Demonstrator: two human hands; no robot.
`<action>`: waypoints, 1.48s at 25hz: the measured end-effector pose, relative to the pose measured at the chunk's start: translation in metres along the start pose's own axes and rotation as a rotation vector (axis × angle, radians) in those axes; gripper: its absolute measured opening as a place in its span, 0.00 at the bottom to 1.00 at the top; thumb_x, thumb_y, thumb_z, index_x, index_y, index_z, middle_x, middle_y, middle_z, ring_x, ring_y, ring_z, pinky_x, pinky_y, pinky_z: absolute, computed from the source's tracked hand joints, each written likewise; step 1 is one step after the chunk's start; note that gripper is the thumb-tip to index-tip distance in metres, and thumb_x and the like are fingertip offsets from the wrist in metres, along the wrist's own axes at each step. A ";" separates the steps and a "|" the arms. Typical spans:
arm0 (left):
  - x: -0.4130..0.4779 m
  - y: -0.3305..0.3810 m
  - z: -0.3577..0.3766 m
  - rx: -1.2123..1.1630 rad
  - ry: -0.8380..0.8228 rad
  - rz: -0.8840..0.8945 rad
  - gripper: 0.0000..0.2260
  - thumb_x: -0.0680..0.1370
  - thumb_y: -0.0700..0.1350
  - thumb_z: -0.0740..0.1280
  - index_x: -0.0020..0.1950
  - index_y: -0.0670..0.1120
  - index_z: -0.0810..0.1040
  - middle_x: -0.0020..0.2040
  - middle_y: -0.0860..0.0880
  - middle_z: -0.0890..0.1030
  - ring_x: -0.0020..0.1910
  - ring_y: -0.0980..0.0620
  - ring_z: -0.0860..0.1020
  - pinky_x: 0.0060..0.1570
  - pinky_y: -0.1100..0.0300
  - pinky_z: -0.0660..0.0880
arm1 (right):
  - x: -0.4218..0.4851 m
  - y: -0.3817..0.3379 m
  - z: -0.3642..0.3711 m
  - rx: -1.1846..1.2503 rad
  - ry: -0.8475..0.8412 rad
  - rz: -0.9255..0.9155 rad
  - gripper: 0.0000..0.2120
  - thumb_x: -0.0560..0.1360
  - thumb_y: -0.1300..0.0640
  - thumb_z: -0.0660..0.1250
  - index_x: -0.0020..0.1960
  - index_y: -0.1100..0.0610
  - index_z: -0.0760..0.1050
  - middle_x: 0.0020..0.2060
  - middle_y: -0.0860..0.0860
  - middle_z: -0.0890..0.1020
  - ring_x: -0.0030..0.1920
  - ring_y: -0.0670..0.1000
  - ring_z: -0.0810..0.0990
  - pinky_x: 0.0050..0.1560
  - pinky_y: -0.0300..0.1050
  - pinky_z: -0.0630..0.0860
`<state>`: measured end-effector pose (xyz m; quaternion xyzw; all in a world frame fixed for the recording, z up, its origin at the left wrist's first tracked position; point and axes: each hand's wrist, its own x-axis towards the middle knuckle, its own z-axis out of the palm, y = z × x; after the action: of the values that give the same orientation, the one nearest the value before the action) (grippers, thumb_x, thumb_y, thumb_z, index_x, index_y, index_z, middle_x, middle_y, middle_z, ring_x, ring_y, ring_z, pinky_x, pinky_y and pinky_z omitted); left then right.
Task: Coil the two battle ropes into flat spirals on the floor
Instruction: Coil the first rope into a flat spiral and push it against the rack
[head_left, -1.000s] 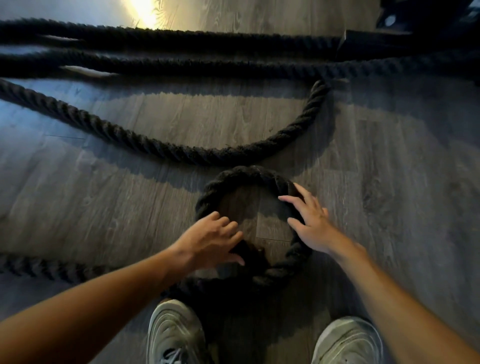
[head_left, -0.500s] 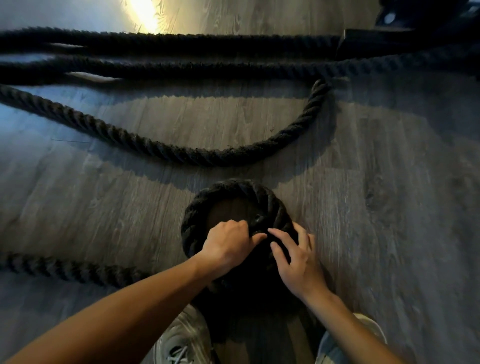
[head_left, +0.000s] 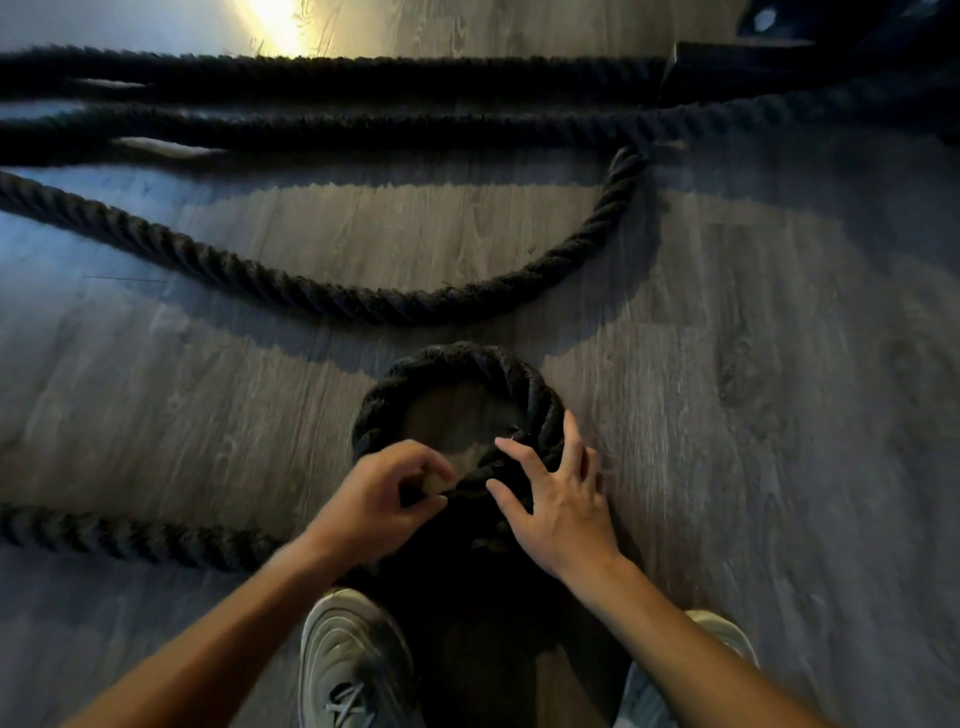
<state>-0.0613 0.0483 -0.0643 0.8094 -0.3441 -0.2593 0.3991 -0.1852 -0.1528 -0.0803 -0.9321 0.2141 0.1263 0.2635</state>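
Rope loop (head_left: 467, 364): a small ring lying on the floor (head_left: 779, 415), just ahead of the shoes (head_left: 353, 660); judged to be the centre turn of a flat spiral.
Left hand (head_left: 379, 493): fingers curled, thumb and forefinger pinching the rope at the loop's near edge, probably to keep the crossing closed; blur hides the exact contact.
Right hand (head_left: 561, 499): fingers spread and laid on the loop's right side, probably to press it flat and tight.
Loose run (head_left: 363, 306): sags in a wide arc beyond the loop, slack still to be wound round.
Far ropes (head_left: 363, 127): straight lengths across the top, uncoiled.
Writing: none legible; no brand can be read on the shoes.
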 end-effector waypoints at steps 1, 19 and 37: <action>0.004 -0.010 -0.017 0.188 -0.062 0.112 0.14 0.71 0.51 0.74 0.55 0.60 0.78 0.56 0.62 0.82 0.67 0.56 0.76 0.65 0.44 0.74 | 0.000 0.000 0.000 -0.004 -0.006 0.002 0.24 0.77 0.32 0.54 0.71 0.29 0.53 0.77 0.56 0.38 0.74 0.67 0.53 0.68 0.65 0.63; 0.058 -0.023 -0.030 0.886 -0.324 0.658 0.22 0.76 0.66 0.63 0.60 0.53 0.80 0.46 0.55 0.85 0.44 0.50 0.81 0.50 0.52 0.69 | 0.046 0.001 -0.007 0.262 0.300 0.268 0.21 0.79 0.48 0.59 0.72 0.44 0.63 0.77 0.54 0.55 0.70 0.62 0.61 0.66 0.63 0.63; 0.090 -0.030 -0.072 1.083 -0.567 0.776 0.26 0.74 0.68 0.64 0.66 0.55 0.76 0.64 0.51 0.77 0.70 0.48 0.72 0.67 0.41 0.66 | 0.083 0.022 -0.036 -0.164 0.231 -0.230 0.25 0.62 0.44 0.72 0.55 0.58 0.81 0.78 0.49 0.58 0.76 0.61 0.53 0.68 0.64 0.59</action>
<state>0.0559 0.0266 -0.0622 0.6145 -0.7772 -0.0921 -0.0992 -0.1184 -0.2168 -0.0892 -0.9771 0.1237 0.0046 0.1729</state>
